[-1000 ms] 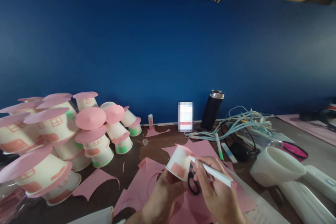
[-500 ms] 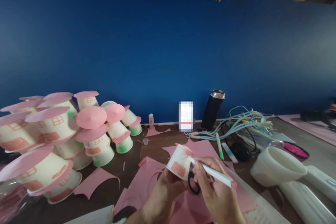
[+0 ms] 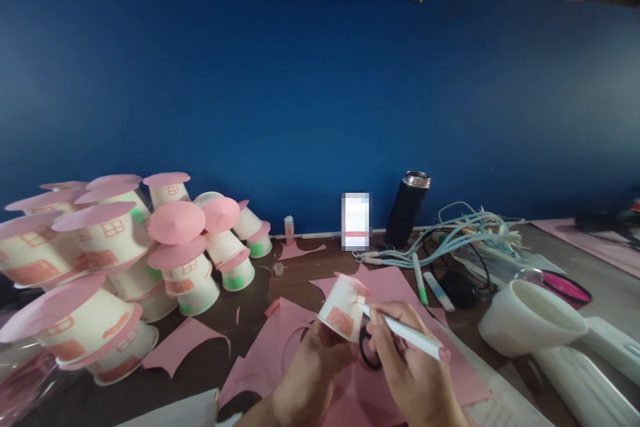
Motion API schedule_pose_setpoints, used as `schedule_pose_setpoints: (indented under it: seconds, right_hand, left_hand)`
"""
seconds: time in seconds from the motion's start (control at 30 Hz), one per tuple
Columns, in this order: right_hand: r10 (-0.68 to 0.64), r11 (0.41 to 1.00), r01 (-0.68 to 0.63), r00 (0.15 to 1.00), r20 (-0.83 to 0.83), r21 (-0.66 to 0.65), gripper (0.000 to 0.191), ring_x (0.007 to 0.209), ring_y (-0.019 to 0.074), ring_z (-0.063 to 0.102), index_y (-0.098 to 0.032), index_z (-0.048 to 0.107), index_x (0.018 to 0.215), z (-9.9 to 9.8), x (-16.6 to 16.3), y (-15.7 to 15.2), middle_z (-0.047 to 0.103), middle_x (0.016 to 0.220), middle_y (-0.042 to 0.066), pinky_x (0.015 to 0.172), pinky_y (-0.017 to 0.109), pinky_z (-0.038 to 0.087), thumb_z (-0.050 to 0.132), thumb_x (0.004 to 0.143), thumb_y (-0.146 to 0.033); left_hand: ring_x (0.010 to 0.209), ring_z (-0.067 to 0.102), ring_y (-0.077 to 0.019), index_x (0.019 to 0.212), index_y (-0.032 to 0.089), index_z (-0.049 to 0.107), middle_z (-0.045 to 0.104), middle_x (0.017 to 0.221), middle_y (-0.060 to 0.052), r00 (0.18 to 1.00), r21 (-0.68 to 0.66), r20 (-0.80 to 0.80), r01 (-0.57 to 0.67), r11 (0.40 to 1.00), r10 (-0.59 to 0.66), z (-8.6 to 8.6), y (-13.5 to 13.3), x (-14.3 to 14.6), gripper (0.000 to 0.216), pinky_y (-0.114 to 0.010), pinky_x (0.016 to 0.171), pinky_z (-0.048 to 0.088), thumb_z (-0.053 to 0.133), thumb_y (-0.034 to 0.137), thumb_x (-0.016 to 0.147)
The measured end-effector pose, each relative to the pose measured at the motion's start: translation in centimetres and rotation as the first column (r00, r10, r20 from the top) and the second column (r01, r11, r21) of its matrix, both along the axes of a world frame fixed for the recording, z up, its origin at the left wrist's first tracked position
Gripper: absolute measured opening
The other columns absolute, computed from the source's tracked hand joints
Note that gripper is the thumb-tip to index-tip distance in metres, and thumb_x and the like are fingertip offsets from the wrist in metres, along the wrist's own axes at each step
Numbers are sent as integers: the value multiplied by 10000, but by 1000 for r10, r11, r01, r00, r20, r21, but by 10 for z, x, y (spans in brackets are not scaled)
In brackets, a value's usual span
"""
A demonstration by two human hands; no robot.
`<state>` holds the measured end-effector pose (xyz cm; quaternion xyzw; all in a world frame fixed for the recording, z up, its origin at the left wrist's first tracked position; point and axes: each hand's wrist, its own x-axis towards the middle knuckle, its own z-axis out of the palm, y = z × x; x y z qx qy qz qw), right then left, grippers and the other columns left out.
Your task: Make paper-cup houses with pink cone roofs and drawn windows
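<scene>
My left hand (image 3: 317, 367) is closed around a white paper cup (image 3: 341, 307), held tilted above the pink paper. A reddish door shape is coloured on the cup's side. Between the fingers of my right hand (image 3: 407, 353) is a white marker (image 3: 413, 335) with a pink end, its tip touching the cup near the upper right. Scissors (image 3: 369, 352) with dark handles lie behind and between the hands, partly hidden. Cut pink paper (image 3: 273, 353) spreads underneath. At the left, several cup houses (image 3: 107, 233) with pink paper roofs and drawn windows stand stacked together.
A black bottle (image 3: 407, 210) and a blurred phone-like screen (image 3: 355, 221) stand by the blue wall. Pale blue cables (image 3: 465, 240), a green marker (image 3: 419, 279), a black mouse (image 3: 460, 289) and stacked white cups (image 3: 530, 317) lie to the right. A glue stick (image 3: 289, 230) stands behind.
The marker tip has shifted slightly on the cup's side. Both hands keep their grips, and the whole view has moved a little.
</scene>
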<state>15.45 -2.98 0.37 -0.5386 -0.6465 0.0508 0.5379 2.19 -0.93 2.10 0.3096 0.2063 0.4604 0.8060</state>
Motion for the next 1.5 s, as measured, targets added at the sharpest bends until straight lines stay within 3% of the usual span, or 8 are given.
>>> schedule_pose_setpoints:
  seconds: [0.2,0.4,0.73,1.27,1.5]
  right_hand:
    - [35,999,-35,999,-9,-22,96,608,129,677,-218,594,996,-3,0,0,669,763,20,522,185,527,511,961,-253]
    - [35,999,-35,999,-17,-4,99,560,123,654,-217,596,1000,-2,-1,-1,649,721,3,517,192,528,515,959,-258]
    - [-12,999,14,998,-55,30,72,496,115,618,-224,590,976,4,4,1,614,637,-35,482,194,508,537,951,-266]
    - [-47,998,48,999,-15,36,80,563,117,638,-235,613,977,1,5,4,631,706,-26,550,207,514,544,951,-266]
    - [-66,997,66,998,21,36,89,584,118,642,-236,620,974,0,6,4,636,718,-23,587,214,515,542,954,-273]
  left_hand:
    - [955,657,-293,1162,168,667,730,965,-101,1000,-3,7,24,1000,-24,-4,1,-1,522,-397,891,451,795,239,661]
    - [1005,647,-297,1188,163,655,728,995,-104,999,13,20,47,999,-47,-11,2,-3,511,-394,913,447,758,173,688]
    - [1029,648,-295,1192,163,652,730,1024,-110,996,-14,75,45,999,-44,-8,3,-2,536,-393,929,446,745,131,665]
    - [1001,649,-287,1255,183,608,725,990,-99,997,-4,62,43,999,-43,-6,1,-1,600,-381,902,456,751,154,674]
    - [1006,640,-268,1236,178,628,725,1014,-97,994,25,93,62,998,-64,-4,1,-1,569,-350,891,442,711,77,683]
